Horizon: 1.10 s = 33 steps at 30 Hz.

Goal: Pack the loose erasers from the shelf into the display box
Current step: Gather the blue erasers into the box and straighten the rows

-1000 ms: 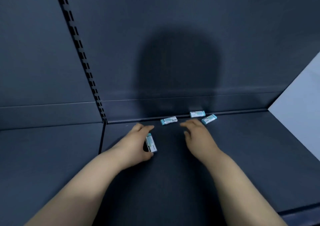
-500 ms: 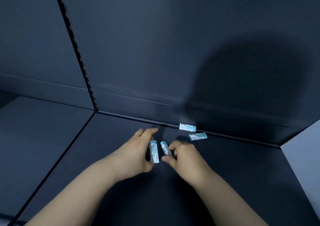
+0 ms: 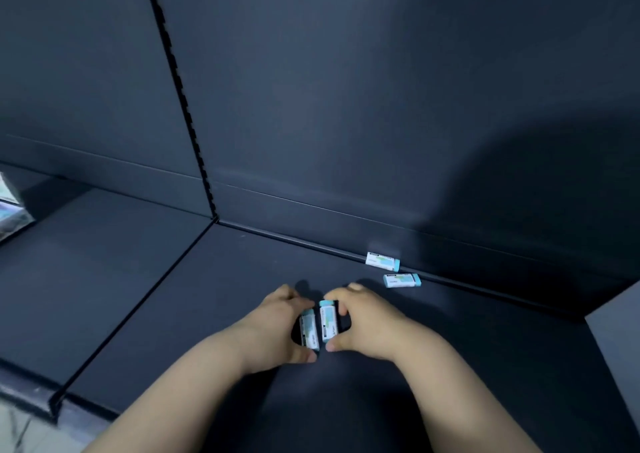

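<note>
our left hand [image 3: 273, 328] pinches the left eraser [image 3: 309, 329], our right hand [image 3: 374, 324] the right eraser [image 3: 328, 319], both lengthwise away from us; third eraser [image 3: 382, 261] and fourth eraser [image 3: 401, 280] lie crosswise on the shelf [image 3: 173, 296] beyond the right hand; display box out of view
</note>
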Tool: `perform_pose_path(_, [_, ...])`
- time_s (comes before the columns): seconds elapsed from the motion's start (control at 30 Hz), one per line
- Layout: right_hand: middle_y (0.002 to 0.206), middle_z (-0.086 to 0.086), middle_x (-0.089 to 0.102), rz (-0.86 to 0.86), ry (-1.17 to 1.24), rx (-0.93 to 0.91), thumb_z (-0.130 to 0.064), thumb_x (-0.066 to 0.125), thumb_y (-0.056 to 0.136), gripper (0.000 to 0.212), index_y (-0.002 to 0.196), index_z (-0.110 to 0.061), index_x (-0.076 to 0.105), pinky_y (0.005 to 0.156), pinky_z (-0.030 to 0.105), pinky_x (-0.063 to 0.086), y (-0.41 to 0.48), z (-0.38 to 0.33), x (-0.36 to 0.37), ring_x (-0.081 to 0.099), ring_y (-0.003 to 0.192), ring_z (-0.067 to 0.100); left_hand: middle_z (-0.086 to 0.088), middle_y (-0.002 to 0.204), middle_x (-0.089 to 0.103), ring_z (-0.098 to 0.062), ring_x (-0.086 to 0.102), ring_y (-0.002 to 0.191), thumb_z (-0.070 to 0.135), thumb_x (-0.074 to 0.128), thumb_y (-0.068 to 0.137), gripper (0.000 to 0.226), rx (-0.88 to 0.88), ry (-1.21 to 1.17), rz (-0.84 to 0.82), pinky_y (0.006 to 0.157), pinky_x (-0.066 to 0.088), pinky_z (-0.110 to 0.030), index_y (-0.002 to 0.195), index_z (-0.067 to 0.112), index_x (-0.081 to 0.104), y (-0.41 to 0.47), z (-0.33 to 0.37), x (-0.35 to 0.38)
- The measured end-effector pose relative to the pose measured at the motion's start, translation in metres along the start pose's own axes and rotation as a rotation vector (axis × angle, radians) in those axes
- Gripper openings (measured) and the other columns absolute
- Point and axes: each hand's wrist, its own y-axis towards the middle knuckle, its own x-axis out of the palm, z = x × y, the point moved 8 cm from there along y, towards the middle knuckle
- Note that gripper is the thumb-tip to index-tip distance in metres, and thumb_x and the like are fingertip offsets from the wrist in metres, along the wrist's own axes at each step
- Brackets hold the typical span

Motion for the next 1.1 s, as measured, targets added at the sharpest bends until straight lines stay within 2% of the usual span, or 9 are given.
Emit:
perform_pose_path(0.1, [0.098, -0.012, 0.040, 0.095, 0.082, -0.002, -0.022, 0.077, 0.068, 0.063, 0.123, -0.028, 0.048, 0.082, 0.019, 0.038, -0.003, -0.002, -0.003, 0.043, 0.080, -0.003, 0.012, 0.116, 0.034, -0.006, 0.039, 0.112, 0.034, 0.075, 0.070, 0.071, 0.040, -0.007, 0.085, 0.096, 0.034, -0.015, 0.132, 0.029, 0.042, -0.003, -0.001, -0.009])
perform_pose_path(0.17, [0.094, -0.016, 0.038, 0.152, 0.128, 0.001, -0.019, 0.076, 0.069, 0.067, 0.127, -0.028, 0.044, 0.081, 0.016, 0.036, -0.001, -0.009, -0.003, 0.041, 0.076, -0.007, 0.014, 0.116, 0.037, -0.007, 0.038, 0.114, 0.033, 0.072, 0.071, 0.065, 0.100, 0.009, 0.184, 0.099, 0.036, -0.022, 0.128, 0.035, 0.043, -0.008, -0.001, -0.024])
perform_pose_path(0.3, [0.093, -0.021, 0.039, 0.252, 0.179, 0.006, -0.021, 0.075, 0.070, 0.070, 0.129, -0.034, 0.041, 0.085, 0.019, 0.039, 0.008, -0.039, -0.001, 0.041, 0.078, -0.007, 0.017, 0.125, 0.039, -0.009, 0.037, 0.114, 0.041, 0.062, 0.076, 0.066, 0.144, 0.241, 0.319, 0.097, 0.034, -0.027, 0.134, 0.041, 0.033, -0.021, -0.016, -0.057])
perform_pose_path(0.43, [0.094, -0.021, 0.042, 0.321, 0.226, 0.012, -0.023, 0.076, 0.070, 0.067, 0.126, -0.037, 0.042, 0.087, 0.019, 0.041, 0.021, -0.087, 0.011, 0.044, 0.082, -0.004, 0.019, 0.134, 0.038, -0.009, 0.037, 0.119, 0.044, 0.058, 0.079, 0.068, 0.170, 0.312, 0.408, 0.092, 0.030, -0.025, 0.139, 0.036, 0.029, -0.036, -0.052, -0.090])
perform_pose_path(0.57, [0.095, -0.021, 0.041, 0.404, 0.241, 0.060, -0.023, 0.074, 0.072, 0.062, 0.124, -0.036, 0.042, 0.086, 0.021, 0.042, 0.039, -0.141, 0.030, 0.045, 0.085, -0.003, 0.019, 0.123, 0.049, -0.013, 0.046, 0.112, 0.037, 0.066, 0.071, 0.059, 0.288, 0.314, 0.454, 0.079, 0.026, -0.025, 0.126, 0.036, 0.046, -0.052, -0.092, -0.125])
perform_pose_path(0.7, [0.105, -0.021, 0.041, 0.524, 0.284, 0.141, -0.022, 0.074, 0.072, 0.065, 0.126, -0.037, 0.041, 0.083, 0.012, 0.036, 0.052, -0.186, 0.047, 0.046, 0.091, -0.008, 0.018, 0.123, 0.051, -0.013, 0.047, 0.111, 0.038, 0.067, 0.067, 0.060, 0.384, 0.353, 0.435, 0.079, 0.026, -0.025, 0.124, 0.036, 0.048, -0.068, -0.131, -0.153])
perform_pose_path(0.87, [0.102, -0.021, 0.044, 0.595, 0.296, 0.189, -0.022, 0.073, 0.073, 0.063, 0.125, -0.039, 0.042, 0.083, 0.013, 0.040, 0.042, -0.223, 0.065, 0.048, 0.091, -0.005, 0.014, 0.107, 0.061, -0.015, 0.060, 0.095, 0.033, 0.075, 0.052, 0.061, 0.466, 0.345, 0.464, 0.073, 0.033, -0.025, 0.110, 0.030, 0.057, -0.097, -0.149, -0.170])
perform_pose_path(1.0, [0.098, -0.020, 0.046, 0.637, 0.283, 0.210, -0.024, 0.075, 0.071, 0.066, 0.124, -0.042, 0.042, 0.081, 0.013, 0.041, 0.028, -0.234, 0.077, 0.048, 0.088, -0.004, 0.015, 0.103, 0.063, -0.013, 0.061, 0.090, 0.031, 0.077, 0.049, 0.061, 0.535, 0.330, 0.529, 0.070, 0.034, -0.025, 0.106, 0.029, 0.056, -0.119, -0.150, -0.169])
perform_pose_path(1.1, [0.101, -0.020, 0.047, 0.622, 0.296, 0.217, -0.027, 0.075, 0.071, 0.065, 0.124, -0.044, 0.041, 0.084, 0.016, 0.044, 0.023, -0.239, 0.087, 0.049, 0.091, -0.003, 0.016, 0.102, 0.063, -0.013, 0.061, 0.088, 0.033, 0.078, 0.048, 0.061, 0.514, 0.323, 0.541, 0.068, 0.037, -0.026, 0.104, 0.030, 0.056, -0.128, -0.155, -0.165])
